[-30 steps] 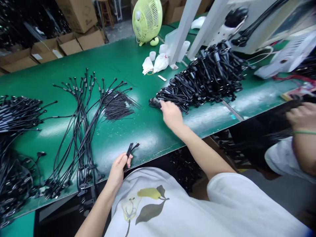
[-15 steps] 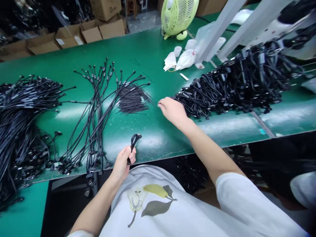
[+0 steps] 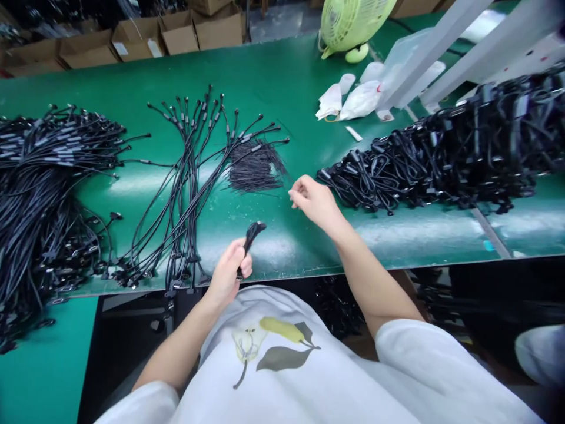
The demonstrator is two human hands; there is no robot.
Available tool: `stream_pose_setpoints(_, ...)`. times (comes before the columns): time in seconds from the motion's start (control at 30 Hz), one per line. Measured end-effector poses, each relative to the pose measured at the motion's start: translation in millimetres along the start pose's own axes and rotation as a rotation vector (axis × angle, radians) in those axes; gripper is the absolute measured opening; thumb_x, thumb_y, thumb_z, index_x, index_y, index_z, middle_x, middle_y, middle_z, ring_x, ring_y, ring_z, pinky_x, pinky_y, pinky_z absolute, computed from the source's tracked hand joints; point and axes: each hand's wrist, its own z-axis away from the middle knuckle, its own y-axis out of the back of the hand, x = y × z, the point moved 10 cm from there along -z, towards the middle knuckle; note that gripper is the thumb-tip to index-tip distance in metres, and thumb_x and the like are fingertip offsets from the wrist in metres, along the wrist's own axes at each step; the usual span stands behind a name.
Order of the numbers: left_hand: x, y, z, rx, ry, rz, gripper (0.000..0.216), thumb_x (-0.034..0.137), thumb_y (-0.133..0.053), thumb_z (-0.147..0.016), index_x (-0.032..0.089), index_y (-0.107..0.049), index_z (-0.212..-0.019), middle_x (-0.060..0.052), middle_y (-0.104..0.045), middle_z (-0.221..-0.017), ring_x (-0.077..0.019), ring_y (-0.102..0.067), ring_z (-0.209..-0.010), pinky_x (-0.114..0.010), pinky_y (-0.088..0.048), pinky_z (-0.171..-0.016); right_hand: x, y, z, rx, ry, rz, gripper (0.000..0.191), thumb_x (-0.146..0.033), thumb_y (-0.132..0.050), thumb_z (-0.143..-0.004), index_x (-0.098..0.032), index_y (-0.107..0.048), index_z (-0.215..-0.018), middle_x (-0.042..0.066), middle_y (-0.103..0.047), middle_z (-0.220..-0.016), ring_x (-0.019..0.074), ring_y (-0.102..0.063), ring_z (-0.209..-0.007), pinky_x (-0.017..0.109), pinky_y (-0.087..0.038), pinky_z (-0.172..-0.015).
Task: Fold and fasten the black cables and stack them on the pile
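My left hand (image 3: 229,268), at the front edge of the table, is closed around a folded black cable (image 3: 254,233) whose looped end sticks up above the fingers. My right hand (image 3: 314,201) hovers over the green surface with its fingers curled in a pinch; whatever they hold, if anything, is too small to see. Just left of it lies a pile of thin black ties (image 3: 253,171). Loose straight cables (image 3: 188,176) are spread beside that pile. To the right of my right hand is a long heap of folded black cables (image 3: 384,174).
A thick stack of long cables (image 3: 48,156) covers the left end of the green table (image 3: 291,70). Farther back stand a yellow-green fan (image 3: 348,23), white plastic bags (image 3: 359,100) and grey metal posts (image 3: 435,53). Cardboard boxes (image 3: 136,40) line the far side.
The view has shifted, so the table's contents appear farther right and higher. My right hand has drawn slightly away from the folded-cable heap. The left hand keeps its hold on the cable.
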Motion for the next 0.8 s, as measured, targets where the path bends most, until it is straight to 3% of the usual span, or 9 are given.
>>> stream_pose_setpoints(0.1,4,-19,-10,-0.069,-0.019,-0.004,0.054,0.046,-0.074,-0.076,0.017,-0.055,-0.117,0.008,-0.04,-0.056,-0.0058,-0.033,-0.048,-0.019,-0.026,-0.048,-22,-54,50,-0.275,-0.018,-0.515,0.022,-0.033,-0.058,-0.083,-0.018,-0.058,-0.099,-0.001,-0.061,-0.07,0.0127,-0.058,-0.055,0.026,-0.046,-0.055)
stream_pose_setpoints(0.17,8,-19,-18,-0.066,-0.077,-0.047,0.052,0.047,-0.072,-0.077,0.015,-0.057,-0.115,0.007,-0.043,-0.058,-0.0057,-0.035,-0.048,-0.019,-0.027,-0.048,-32,-74,73,-0.338,0.002,-0.577,0.022,-0.034,-0.059,-0.083,-0.017,-0.06,-0.097,-0.001,-0.061,-0.069,0.0122,-0.057,-0.055,0.025,-0.046,-0.055)
stream_pose_setpoints(0.23,13,-14,-23,-0.044,-0.157,-0.12,0.046,0.046,-0.068,-0.08,0.014,-0.059,-0.112,0.006,-0.047,-0.061,-0.0055,-0.037,-0.05,-0.02,-0.029,-0.048,-39,-74,84,-0.256,0.108,-0.419,0.016,-0.031,-0.059,-0.086,-0.017,-0.063,-0.091,0.001,-0.062,-0.072,0.0121,-0.057,-0.059,0.025,-0.046,-0.058)
stream_pose_setpoints(0.37,24,-3,-23,0.005,-0.322,-0.428,0.033,0.039,-0.053,-0.091,0.015,-0.064,-0.109,0.001,-0.059,-0.071,-0.0078,-0.046,-0.054,-0.022,-0.038,-0.053,-78,-55,101,0.024,0.542,0.116,0.018,-0.021,-0.05,-0.094,-0.017,-0.066,-0.087,0.005,-0.065,-0.081,0.0143,-0.058,-0.073,0.027,-0.043,-0.067)
stream_pose_setpoints(0.47,41,-6,-14,0.092,-0.549,-0.901,0.03,0.03,-0.048,-0.093,0.017,-0.066,-0.112,-0.006,-0.07,-0.093,-0.0154,-0.062,-0.08,-0.028,-0.049,-0.076,-109,-62,118,0.122,0.885,0.516,0.025,-0.016,-0.042,-0.096,-0.014,-0.067,-0.089,0.008,-0.065,-0.081,0.0161,-0.055,-0.073,0.031,-0.038,-0.065)
stream_pose_setpoints(0.53,45,-12,-10,0.113,-0.638,-1.175,0.03,0.023,-0.046,-0.093,0.016,-0.068,-0.112,-0.011,-0.071,-0.105,-0.0211,-0.063,-0.097,-0.034,-0.047,-0.09,-122,-74,128,0.084,1.117,0.668,0.028,-0.012,-0.039,-0.096,-0.012,-0.067,-0.095,0.011,-0.066,-0.097,0.0183,-0.055,-0.085,0.032,-0.038,-0.069)
stream_pose_setpoints(0.63,42,-11,-13,0.085,-0.561,-1.329,0.029,0.018,-0.045,-0.091,0.015,-0.071,-0.103,-0.011,-0.072,-0.101,-0.0232,-0.065,-0.096,-0.036,-0.048,-0.091,-129,-83,135,-0.017,1.344,0.765,0.026,-0.01,-0.038,-0.095,-0.009,-0.065,-0.097,0.014,-0.063,-0.109,0.0207,-0.053,-0.096,0.033,-0.037,-0.074)
stream_pose_setpoints(0.73,38,-4,-17,0.031,-0.42,-1.208,0.032,0.022,-0.046,-0.092,0.019,-0.067,-0.117,-0.005,-0.074,-0.097,-0.0193,-0.066,-0.09,-0.031,-0.049,-0.086,-133,-81,135,-0.074,1.416,0.839,0.025,-0.009,-0.039,-0.094,-0.012,-0.062,-0.085,0.007,-0.059,-0.082,0.0177,-0.05,-0.073,0.033,-0.033,-0.065)
stream_pose_setpoints(0.8,36,1,-20,0.032,-0.343,-1.11,0.044,0.022,-0.047,-0.091,0.018,-0.054,-0.134,-0.002,-0.073,-0.089,-0.0165,-0.066,-0.081,-0.029,-0.05,-0.081,-135,-81,137,-0.116,1.445,0.908,0.025,-0.006,-0.038,-0.093,-0.013,-0.061,-0.085,0.006,-0.055,-0.075,0.0175,-0.047,-0.067,0.033,-0.03,-0.061)
